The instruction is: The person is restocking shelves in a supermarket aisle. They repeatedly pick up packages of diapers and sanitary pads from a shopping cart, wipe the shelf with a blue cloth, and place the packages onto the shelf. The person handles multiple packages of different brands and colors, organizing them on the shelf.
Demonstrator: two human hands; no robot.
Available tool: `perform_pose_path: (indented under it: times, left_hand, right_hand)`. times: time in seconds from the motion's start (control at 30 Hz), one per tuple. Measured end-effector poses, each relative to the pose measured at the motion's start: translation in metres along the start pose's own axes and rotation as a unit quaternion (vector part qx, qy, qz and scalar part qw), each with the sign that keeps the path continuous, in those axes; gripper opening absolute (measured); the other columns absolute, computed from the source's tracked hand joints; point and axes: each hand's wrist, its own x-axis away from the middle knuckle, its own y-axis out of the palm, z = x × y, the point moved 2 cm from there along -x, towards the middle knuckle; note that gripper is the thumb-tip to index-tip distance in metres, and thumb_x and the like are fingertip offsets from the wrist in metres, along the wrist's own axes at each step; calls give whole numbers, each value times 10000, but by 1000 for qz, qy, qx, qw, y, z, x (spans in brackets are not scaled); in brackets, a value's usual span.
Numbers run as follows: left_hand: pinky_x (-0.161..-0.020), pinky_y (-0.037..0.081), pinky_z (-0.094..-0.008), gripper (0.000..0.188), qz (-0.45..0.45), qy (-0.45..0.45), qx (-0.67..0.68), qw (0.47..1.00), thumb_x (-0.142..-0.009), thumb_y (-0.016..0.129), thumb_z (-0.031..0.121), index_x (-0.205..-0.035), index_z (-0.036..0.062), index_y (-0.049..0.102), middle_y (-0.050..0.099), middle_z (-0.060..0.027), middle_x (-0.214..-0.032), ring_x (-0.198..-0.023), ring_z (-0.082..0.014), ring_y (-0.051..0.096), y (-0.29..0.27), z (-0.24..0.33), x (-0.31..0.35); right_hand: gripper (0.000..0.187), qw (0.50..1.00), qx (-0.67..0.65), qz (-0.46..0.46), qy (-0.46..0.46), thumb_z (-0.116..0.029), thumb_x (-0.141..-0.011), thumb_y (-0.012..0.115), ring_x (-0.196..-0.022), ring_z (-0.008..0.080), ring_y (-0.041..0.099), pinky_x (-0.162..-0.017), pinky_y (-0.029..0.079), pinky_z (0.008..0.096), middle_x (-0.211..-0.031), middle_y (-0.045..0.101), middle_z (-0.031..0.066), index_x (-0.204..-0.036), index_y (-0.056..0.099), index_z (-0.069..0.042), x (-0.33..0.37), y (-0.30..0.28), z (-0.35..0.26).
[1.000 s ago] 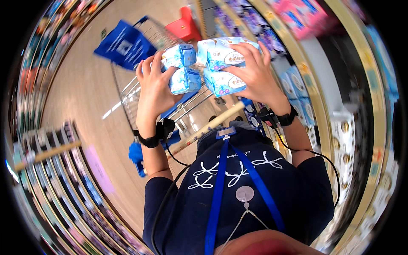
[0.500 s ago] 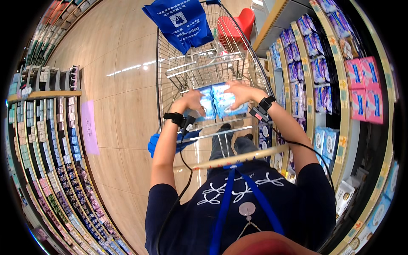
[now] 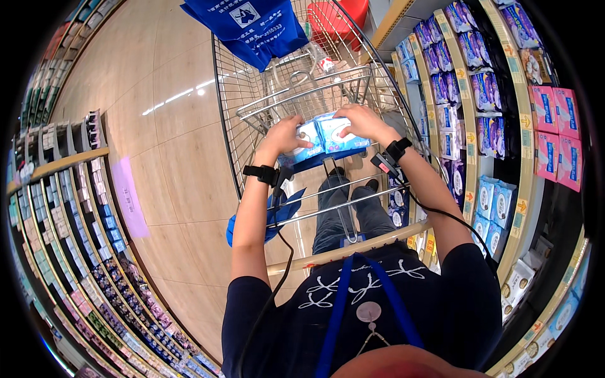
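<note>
Two light blue and white soft plastic packs [image 3: 333, 140] sit side by side over the near end of a wire shopping cart [image 3: 220, 113]. My left hand [image 3: 285, 136] grips the left pack's outer side, thumb on top. Around the right end is my right hand [image 3: 363, 125], its thumb on the pack's top face. Something dark blue [image 3: 324, 161] shows just below the packs. I cannot tell whether they rest on it or are held up.
A blue printed bag [image 3: 252, 31] hangs at the cart's far left, with a red plastic chair [image 3: 340, 25] beyond. Purple packs [image 3: 486, 91] and pink boxes [image 3: 558, 135] fill the right shelves. A shelf of small boxes [image 3: 82, 233] stands left. The cart's pale handle [image 3: 328, 257] crosses before me.
Both hands have moved slightly farther from me with the packs, whose tops now show more clearly. In the view, the cart and bag have shifted up and left.
</note>
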Motion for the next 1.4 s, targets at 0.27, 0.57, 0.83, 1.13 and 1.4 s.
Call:
perform_pose_path:
  times: [0.27,0.57,0.83,1.13,1.4]
  left_hand:
    - [-899,496,-444,603,37,-73,-20,996,-664,823,377,-1209,185,652,720,-90,-1016,-1016,-334,656,-4,20,3]
    - [-930,489,-404,887,-164,-160,64,971,-718,670,677,-1447,213,469,657,-174,-1224,-1102,-339,642,-5,-34,-16]
    - [-932,488,-402,742,-105,-126,71,984,-748,706,559,-1348,142,579,671,-189,-1184,-1090,-348,641,14,-31,-23]
    - [-927,492,-443,595,1,-68,19,998,-862,662,480,-1281,63,597,660,-224,-1162,-1093,-384,624,-37,4,17]
    - [-967,464,-391,473,184,-78,34,979,-928,650,297,-1324,54,562,626,-190,-1258,-1173,-353,589,-86,67,187]
  right_hand:
    - [468,982,91,163,-19,-229,-802,719,-1162,276,553,-981,431,462,-1111,655,72,-1258,629,-171,-6,3,-4]
    - [645,997,-65,-37,2,-435,-814,675,-1086,405,607,-948,472,439,-1192,640,227,-1322,556,-56,-35,10,37]
    - [625,995,17,32,88,-406,-827,695,-1199,386,540,-990,443,433,-1238,621,220,-1318,565,-41,-37,23,37]
    - [379,958,147,229,94,-243,-801,747,-1075,332,595,-891,483,440,-1101,635,139,-1107,625,-54,-18,-6,-48]
    - [258,979,-84,73,-171,-191,-852,643,-998,338,626,-845,509,436,-1047,655,152,-1066,651,-47,-10,24,-169]
